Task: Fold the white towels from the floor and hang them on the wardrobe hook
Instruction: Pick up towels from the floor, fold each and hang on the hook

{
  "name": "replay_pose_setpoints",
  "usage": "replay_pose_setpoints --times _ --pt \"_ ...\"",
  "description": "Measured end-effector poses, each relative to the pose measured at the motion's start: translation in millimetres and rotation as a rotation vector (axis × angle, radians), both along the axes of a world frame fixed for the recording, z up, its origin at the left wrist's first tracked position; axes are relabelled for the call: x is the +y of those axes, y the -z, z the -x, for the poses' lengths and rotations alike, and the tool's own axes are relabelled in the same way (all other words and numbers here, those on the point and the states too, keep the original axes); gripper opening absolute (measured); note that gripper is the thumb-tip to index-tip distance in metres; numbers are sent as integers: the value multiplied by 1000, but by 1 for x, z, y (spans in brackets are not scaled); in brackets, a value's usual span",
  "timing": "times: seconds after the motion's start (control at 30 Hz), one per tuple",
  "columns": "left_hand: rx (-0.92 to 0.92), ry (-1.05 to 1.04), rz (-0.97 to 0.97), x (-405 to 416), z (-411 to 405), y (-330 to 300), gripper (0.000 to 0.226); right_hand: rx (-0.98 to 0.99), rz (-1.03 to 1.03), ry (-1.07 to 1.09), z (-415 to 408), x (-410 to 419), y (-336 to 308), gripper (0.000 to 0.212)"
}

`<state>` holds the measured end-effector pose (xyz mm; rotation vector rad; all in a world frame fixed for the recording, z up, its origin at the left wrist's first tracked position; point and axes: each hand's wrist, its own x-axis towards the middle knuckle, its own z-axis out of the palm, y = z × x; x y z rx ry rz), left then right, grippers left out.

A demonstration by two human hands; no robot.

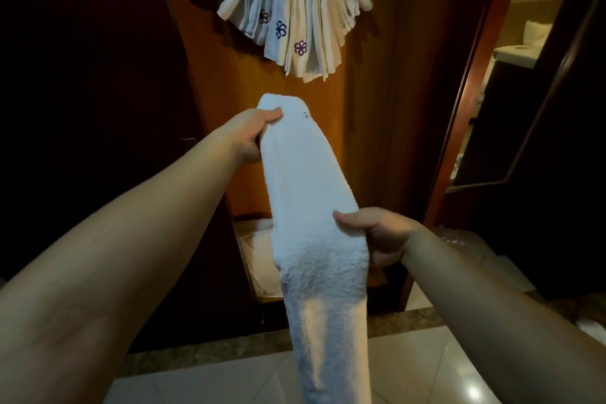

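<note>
Below the hung towels (295,10), two hands hold a folded towel (311,207).
Left hand (252,134) grips its top end; right hand (377,233) pinches its side, lower down. Its bottom hangs loose.

My one view comes from the head camera, looking forward and down along both forearms toward the wooden wardrobe (370,108) close ahead. Its wide lens bends the edges, taking in tiled floor (426,367) below and a doorway (511,69) right.
</note>
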<state>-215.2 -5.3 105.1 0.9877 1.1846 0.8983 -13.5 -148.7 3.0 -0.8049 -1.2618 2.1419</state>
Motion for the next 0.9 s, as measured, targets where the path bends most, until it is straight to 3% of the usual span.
replay_pose_setpoints --times 0.03,0.1,0.17,0.23,0.33,0.43,0.5,0.67,0.83,0.9 --pt "-25 10 3 3 1 9 27 26 -24 8 -1 1 -5 61" --pt "-109 52 21 4 5 32 53 103 -75 65 -5 3 -16 58" --pt "-167 205 59 1 7 57 81 161 -120 176 -11 7 -27 59" --pt "-173 367 82 -8 6 80 94 154 -172 297 -16 12 -39 54" --pt "-80 531 -28 -28 1 105 94 139 -176 500 -23 19 -50 55" --pt "50 566 -208 -43 -4 113 64 123 -206 587 -27 23 -56 55" --pt "99 513 -257 -45 -7 110 49 31 -287 601 -28 26 -60 52" --pt "-2 320 -301 -47 -8 102 25 -226 -444 625 -26 33 -75 37" --pt "102 -152 -589 -74 -22 87 19 -404 -539 712 -15 39 -102 37" --pt "91 -237 -729 -94 -27 80 16 -459 -560 749 -9 42 -115 39"
